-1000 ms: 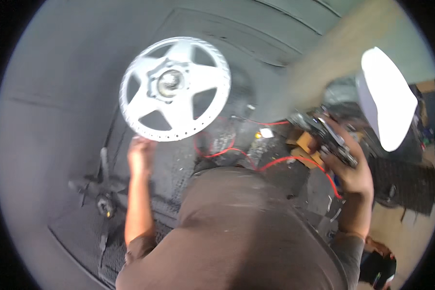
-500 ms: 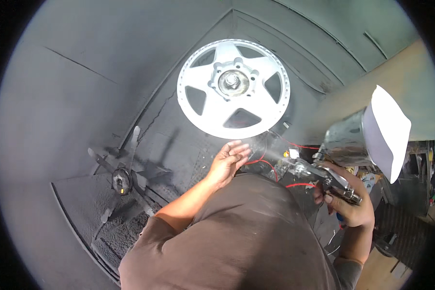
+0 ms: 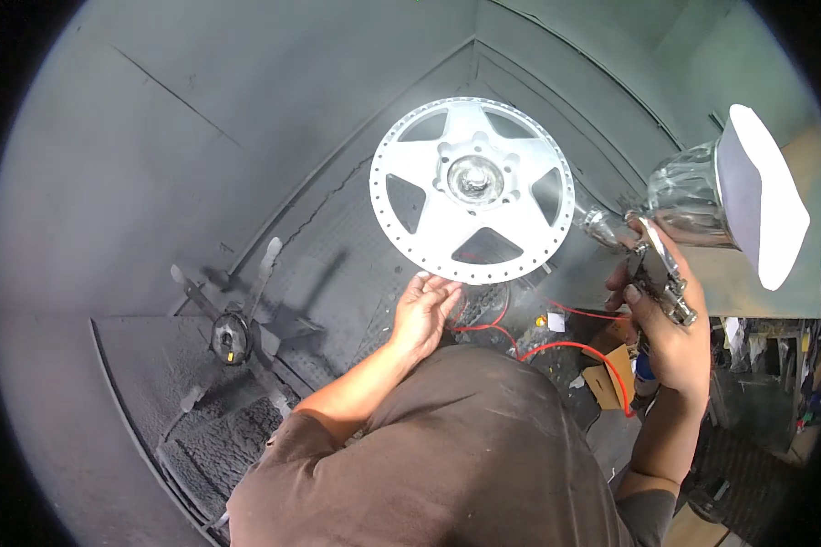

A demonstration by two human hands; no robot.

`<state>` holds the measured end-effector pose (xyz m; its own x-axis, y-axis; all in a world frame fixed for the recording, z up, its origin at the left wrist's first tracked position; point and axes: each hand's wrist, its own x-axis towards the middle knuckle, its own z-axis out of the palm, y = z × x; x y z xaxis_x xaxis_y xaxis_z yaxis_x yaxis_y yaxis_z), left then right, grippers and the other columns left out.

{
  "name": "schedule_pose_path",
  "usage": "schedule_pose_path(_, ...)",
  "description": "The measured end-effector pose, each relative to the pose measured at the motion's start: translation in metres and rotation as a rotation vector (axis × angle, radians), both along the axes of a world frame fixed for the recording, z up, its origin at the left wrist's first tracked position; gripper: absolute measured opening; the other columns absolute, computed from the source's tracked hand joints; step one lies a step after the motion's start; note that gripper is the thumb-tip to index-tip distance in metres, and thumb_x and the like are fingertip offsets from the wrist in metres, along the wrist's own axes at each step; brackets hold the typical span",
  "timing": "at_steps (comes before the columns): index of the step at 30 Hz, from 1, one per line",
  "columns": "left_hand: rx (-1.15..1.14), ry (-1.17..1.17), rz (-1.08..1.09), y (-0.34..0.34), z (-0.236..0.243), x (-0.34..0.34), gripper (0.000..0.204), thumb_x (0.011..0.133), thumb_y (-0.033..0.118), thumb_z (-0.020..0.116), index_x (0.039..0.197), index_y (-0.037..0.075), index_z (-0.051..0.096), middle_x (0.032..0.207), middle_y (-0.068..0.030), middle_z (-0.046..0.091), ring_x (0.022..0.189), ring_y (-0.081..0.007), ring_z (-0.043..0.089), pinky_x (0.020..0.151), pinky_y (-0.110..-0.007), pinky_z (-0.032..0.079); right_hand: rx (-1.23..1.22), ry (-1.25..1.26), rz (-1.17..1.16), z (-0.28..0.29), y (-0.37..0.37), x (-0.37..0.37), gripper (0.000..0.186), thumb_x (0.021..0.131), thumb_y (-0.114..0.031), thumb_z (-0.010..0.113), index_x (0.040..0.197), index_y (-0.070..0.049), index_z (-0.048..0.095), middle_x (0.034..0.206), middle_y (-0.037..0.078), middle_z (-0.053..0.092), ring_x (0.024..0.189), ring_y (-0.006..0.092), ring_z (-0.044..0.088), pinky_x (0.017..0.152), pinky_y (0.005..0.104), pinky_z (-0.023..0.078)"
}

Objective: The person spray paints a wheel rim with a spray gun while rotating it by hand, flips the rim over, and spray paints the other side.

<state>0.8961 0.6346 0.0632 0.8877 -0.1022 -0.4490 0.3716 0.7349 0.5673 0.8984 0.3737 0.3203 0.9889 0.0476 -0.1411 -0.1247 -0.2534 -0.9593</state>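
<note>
A silver-white wheel rim (image 3: 476,230) with a five-pointed spoke pattern and small holes around its edge is in front of me. A shiny round hub (image 3: 475,180) shows at its centre. My left hand (image 3: 421,316) is at the rim's lower edge, fingers loosely bent and apart; its fingertips appear to touch the edge. To the right, my right hand (image 3: 669,337) grips a metal spray gun (image 3: 655,264). Its nozzle points left, close to the rim's right edge. Attached to the gun is a clear cup (image 3: 684,196) topped with a white cover (image 3: 771,205).
A grey-coated stand with arms (image 3: 231,337) is at the lower left. A red hose (image 3: 566,346) curves across the floor beside an open cardboard box (image 3: 608,381). Grey walls (image 3: 182,164) enclose the far side; cluttered shelving (image 3: 762,365) stands at right.
My right hand and the spray gun have risen, from below the rim's right side to beside its right edge. My left fingertips now meet the rim's lower edge. The view has shifted.
</note>
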Motion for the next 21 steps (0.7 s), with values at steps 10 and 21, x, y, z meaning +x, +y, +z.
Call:
schedule_pose_path(10, 0.243, -0.041, -0.052, 0.061, 0.01, 0.044, 0.058, 0.091, 0.0, 0.046, 0.147, 0.0, 0.035, 0.137, -0.0081, 0.054, 0.127, -0.0207, 0.051, 0.111, -0.043, 0.037, 0.065, 0.231, 0.147, 0.006, 0.03, 0.012, 0.062, 0.086, -0.002, 0.063, 0.146, -0.005, 0.048, 0.097, 0.008, 0.069, 0.084, 0.0131, 0.064, 0.065, 0.0234, 0.05)
schedule_pose_path(21, 0.206, -0.059, -0.174, -0.007, 0.015, -0.002, 0.063, 0.088, -0.002, 0.048, 0.147, -0.002, 0.027, 0.142, -0.0107, 0.043, 0.131, -0.0241, 0.044, 0.112, -0.043, 0.034, 0.057, -0.096, 0.008, -0.018, -0.018, -0.018, 0.063, 0.086, 0.002, 0.061, 0.147, -0.001, 0.046, 0.103, 0.009, 0.067, 0.091, 0.0165, 0.065, 0.075, 0.0276, 0.053)
